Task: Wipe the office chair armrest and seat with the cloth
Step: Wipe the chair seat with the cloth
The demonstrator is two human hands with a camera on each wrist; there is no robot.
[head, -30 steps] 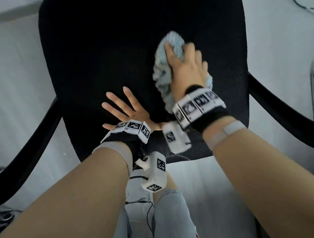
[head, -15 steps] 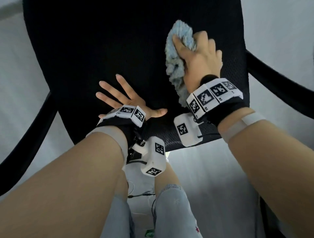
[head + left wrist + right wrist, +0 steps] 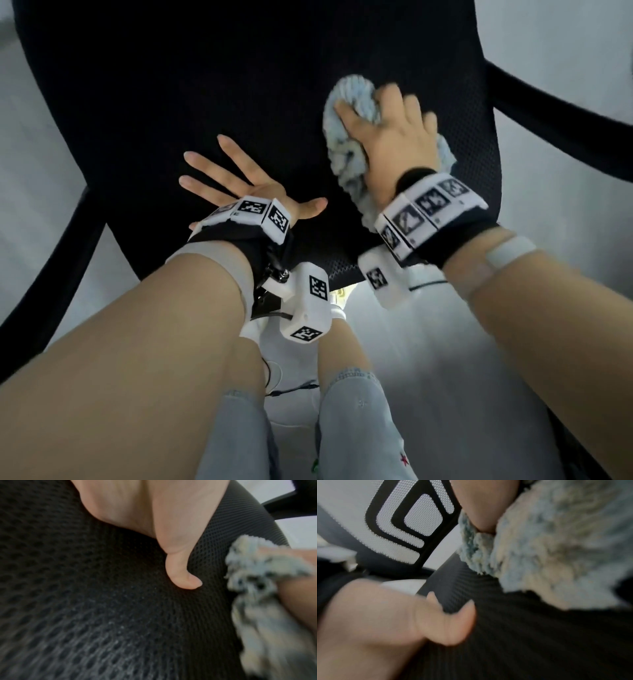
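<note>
Cloth on seat, right hand pressing

Knees in light jeans [image 3: 356, 421] nearest, at the seat's front edge. Left hand [image 3: 239, 185] flat on the black mesh seat [image 3: 144, 102], fingers straight and spread, thumb out sideways — holding nothing. Right hand [image 3: 394, 144] just beside it, farther in, pressing the fluffy light-blue cloth [image 3: 346, 113] down, thumb across it; fingers over it, blurred. Cloth bunched — long axis runs front-to-back, far end toward the backrest [image 3: 406, 524]. Right armrest [image 3: 561, 113] beyond.

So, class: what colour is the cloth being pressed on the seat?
Light blue, mottled with paler patches: the cloth shows best in the head view.
</note>
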